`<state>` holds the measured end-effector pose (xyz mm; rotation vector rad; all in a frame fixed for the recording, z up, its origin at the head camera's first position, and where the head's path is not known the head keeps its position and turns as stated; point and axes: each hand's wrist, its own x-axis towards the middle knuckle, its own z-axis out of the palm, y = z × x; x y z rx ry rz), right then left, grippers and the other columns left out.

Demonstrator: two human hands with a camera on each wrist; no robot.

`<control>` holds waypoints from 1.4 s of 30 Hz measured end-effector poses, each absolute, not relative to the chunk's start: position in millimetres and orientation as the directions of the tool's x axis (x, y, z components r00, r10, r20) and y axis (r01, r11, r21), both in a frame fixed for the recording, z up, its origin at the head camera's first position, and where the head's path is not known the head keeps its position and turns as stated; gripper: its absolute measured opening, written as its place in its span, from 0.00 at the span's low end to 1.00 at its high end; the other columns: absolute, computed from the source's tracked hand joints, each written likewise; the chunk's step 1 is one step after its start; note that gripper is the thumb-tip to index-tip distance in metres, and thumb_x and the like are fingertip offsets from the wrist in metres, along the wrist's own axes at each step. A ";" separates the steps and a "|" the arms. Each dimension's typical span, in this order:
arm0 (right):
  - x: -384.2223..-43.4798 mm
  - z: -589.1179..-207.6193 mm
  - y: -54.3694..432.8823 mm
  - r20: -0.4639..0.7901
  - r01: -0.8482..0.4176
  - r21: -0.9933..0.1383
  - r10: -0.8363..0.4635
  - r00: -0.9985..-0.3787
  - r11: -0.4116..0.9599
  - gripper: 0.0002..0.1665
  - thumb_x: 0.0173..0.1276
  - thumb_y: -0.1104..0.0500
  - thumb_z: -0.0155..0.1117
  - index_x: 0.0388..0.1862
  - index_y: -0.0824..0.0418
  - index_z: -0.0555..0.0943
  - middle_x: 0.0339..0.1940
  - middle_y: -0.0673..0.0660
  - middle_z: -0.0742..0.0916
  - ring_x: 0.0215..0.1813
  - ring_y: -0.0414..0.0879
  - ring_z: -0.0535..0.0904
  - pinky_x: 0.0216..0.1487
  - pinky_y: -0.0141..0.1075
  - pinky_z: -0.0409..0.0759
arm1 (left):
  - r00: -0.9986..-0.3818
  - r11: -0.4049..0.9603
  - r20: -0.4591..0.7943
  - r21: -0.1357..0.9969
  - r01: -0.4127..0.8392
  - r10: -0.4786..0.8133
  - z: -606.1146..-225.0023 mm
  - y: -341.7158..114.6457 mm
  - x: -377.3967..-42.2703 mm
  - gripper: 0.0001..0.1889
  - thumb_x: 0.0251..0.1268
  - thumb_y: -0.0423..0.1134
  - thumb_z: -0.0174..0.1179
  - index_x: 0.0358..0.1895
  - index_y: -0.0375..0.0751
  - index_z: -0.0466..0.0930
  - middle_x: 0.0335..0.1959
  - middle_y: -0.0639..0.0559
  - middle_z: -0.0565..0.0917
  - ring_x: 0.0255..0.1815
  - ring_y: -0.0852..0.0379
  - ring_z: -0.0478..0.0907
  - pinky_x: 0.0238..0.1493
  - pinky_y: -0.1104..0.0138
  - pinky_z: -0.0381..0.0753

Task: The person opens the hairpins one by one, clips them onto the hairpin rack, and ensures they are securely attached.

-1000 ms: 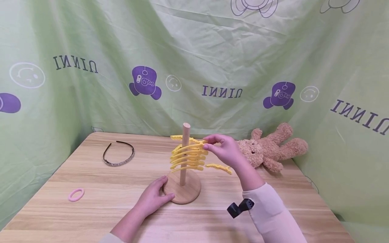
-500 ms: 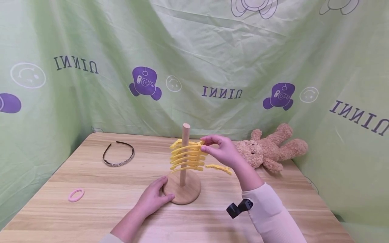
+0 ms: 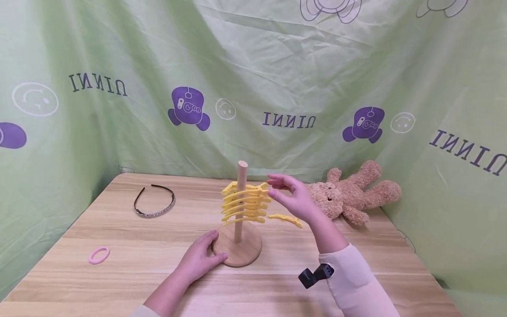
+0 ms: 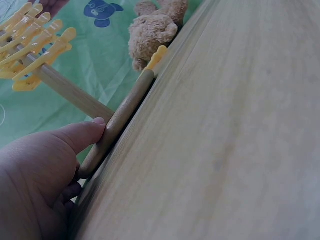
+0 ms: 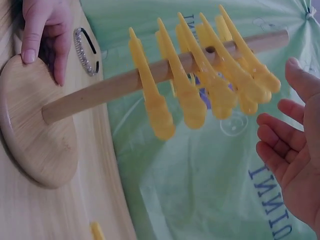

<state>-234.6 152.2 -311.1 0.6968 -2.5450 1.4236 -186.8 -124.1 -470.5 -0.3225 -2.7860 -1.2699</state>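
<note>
A wooden stand (image 3: 239, 253) has a round base and an upright post. Several yellow hair clips (image 3: 254, 193) are clamped on the post, one above another, their handle ends facing right. My left hand (image 3: 200, 259) grips the near left rim of the base, thumb on top, as the left wrist view also shows. Beside the topmost clip's handle is my right hand (image 3: 295, 200), holding nothing. In the right wrist view its fingers (image 5: 280, 135) are apart from the clips. One more yellow hair clip (image 3: 286, 219) lies on the table right of the post.
A brown plush toy (image 3: 352, 193) lies at the table's back right. Over on the left are a black headband with a sparkling band (image 3: 156, 213) and a pink ring (image 3: 92, 258). A green printed curtain (image 3: 253, 79) surrounds the wooden table (image 3: 166, 246) at back and sides.
The topmost clip has closed onto the post, and my right hand has let go of it and drawn back slightly to the right. My left hand stays on the base.
</note>
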 end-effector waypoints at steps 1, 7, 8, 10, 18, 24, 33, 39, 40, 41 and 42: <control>-235.5 -314.4 156.5 0.346 -0.458 -0.774 -0.315 -0.884 0.436 0.26 0.69 0.58 0.64 0.65 0.63 0.75 0.58 0.64 0.84 0.61 0.58 0.79 0.62 0.50 0.79 | -0.976 0.639 0.143 0.739 0.214 0.163 -470.4 -124.2 -186.9 0.40 0.54 0.49 0.71 0.66 0.29 0.70 0.70 0.34 0.70 0.72 0.35 0.65 0.74 0.44 0.61; -241.1 -347.9 186.7 0.286 -0.362 -0.784 -0.225 -0.931 0.504 0.26 0.69 0.55 0.64 0.63 0.64 0.76 0.60 0.64 0.83 0.59 0.57 0.79 0.60 0.47 0.79 | -0.977 0.641 0.138 0.739 0.209 0.161 -469.8 -125.3 -186.8 0.41 0.54 0.50 0.71 0.67 0.29 0.69 0.70 0.34 0.70 0.72 0.35 0.64 0.75 0.44 0.61; -242.1 -355.2 191.4 0.271 -0.343 -0.784 -0.212 -0.939 0.518 0.26 0.69 0.54 0.64 0.63 0.64 0.76 0.60 0.64 0.82 0.59 0.57 0.79 0.61 0.48 0.79 | -0.977 0.640 0.136 0.740 0.209 0.161 -469.7 -125.6 -186.6 0.41 0.54 0.50 0.71 0.67 0.29 0.69 0.70 0.34 0.70 0.72 0.35 0.64 0.75 0.44 0.60; -244.9 -370.6 200.1 0.242 -0.308 -0.781 -0.191 -0.951 0.544 0.27 0.69 0.53 0.64 0.63 0.64 0.76 0.61 0.65 0.81 0.59 0.58 0.79 0.62 0.51 0.78 | -0.978 0.639 0.133 0.741 0.206 0.161 -469.8 -126.3 -186.4 0.41 0.54 0.50 0.71 0.67 0.29 0.69 0.70 0.34 0.69 0.73 0.35 0.64 0.75 0.43 0.60; -258.1 -422.5 219.8 0.132 -0.182 -0.757 -0.126 -0.983 0.628 0.32 0.67 0.53 0.66 0.66 0.66 0.73 0.63 0.71 0.78 0.57 0.64 0.79 0.59 0.54 0.80 | -0.978 0.637 0.134 0.743 0.205 0.158 -470.9 -126.8 -185.9 0.41 0.54 0.50 0.71 0.67 0.29 0.69 0.70 0.34 0.70 0.73 0.35 0.64 0.75 0.43 0.60; -266.6 -445.7 228.9 0.111 -0.141 -0.684 -0.090 -0.990 0.716 0.35 0.62 0.55 0.70 0.66 0.66 0.73 0.54 0.69 0.83 0.54 0.60 0.80 0.59 0.55 0.78 | -0.979 0.634 0.132 0.747 0.202 0.157 -470.9 -125.5 -185.1 0.40 0.54 0.50 0.71 0.67 0.29 0.69 0.70 0.34 0.69 0.73 0.35 0.64 0.75 0.43 0.60; -276.7 -451.5 233.2 0.098 -0.120 -0.646 -0.073 -0.992 0.754 0.37 0.58 0.59 0.72 0.64 0.73 0.73 0.32 0.57 0.79 0.36 0.46 0.72 0.41 0.36 0.72 | -0.979 0.636 0.130 0.745 0.201 0.158 -467.9 -123.3 -185.8 0.40 0.54 0.50 0.71 0.67 0.29 0.69 0.70 0.35 0.69 0.73 0.35 0.64 0.75 0.44 0.60; -276.4 -450.1 233.5 0.090 -0.109 -0.616 -0.067 -0.994 0.780 0.31 0.60 0.61 0.70 0.60 0.74 0.76 0.36 0.60 0.83 0.40 0.48 0.76 0.45 0.41 0.77 | -0.976 0.638 0.141 0.740 0.215 0.165 -467.7 -123.3 -185.2 0.41 0.54 0.51 0.71 0.66 0.29 0.70 0.70 0.34 0.70 0.72 0.35 0.64 0.75 0.44 0.60; -276.4 -450.2 233.8 0.089 -0.107 -0.614 -0.066 -0.994 0.782 0.30 0.60 0.61 0.70 0.59 0.73 0.76 0.37 0.60 0.83 0.40 0.49 0.77 0.46 0.42 0.77 | -0.976 0.639 0.141 0.739 0.215 0.165 -467.7 -123.4 -185.1 0.41 0.54 0.51 0.71 0.67 0.29 0.70 0.70 0.34 0.70 0.72 0.35 0.64 0.75 0.44 0.61; -276.4 -450.3 233.9 0.089 -0.103 -0.616 -0.062 -0.994 0.781 0.29 0.60 0.61 0.70 0.59 0.72 0.77 0.38 0.61 0.84 0.41 0.49 0.77 0.47 0.42 0.78 | -0.976 0.640 0.141 0.738 0.214 0.165 -467.5 -123.5 -184.9 0.41 0.54 0.51 0.71 0.67 0.29 0.70 0.70 0.34 0.70 0.72 0.35 0.64 0.75 0.44 0.61; -276.3 -450.6 234.2 0.088 -0.102 -0.619 -0.060 -0.994 0.778 0.28 0.60 0.61 0.70 0.58 0.72 0.78 0.38 0.61 0.84 0.41 0.49 0.78 0.47 0.42 0.78 | -0.976 0.640 0.141 0.738 0.214 0.165 -467.3 -123.7 -184.7 0.41 0.54 0.51 0.71 0.67 0.29 0.70 0.70 0.34 0.70 0.72 0.35 0.64 0.75 0.44 0.61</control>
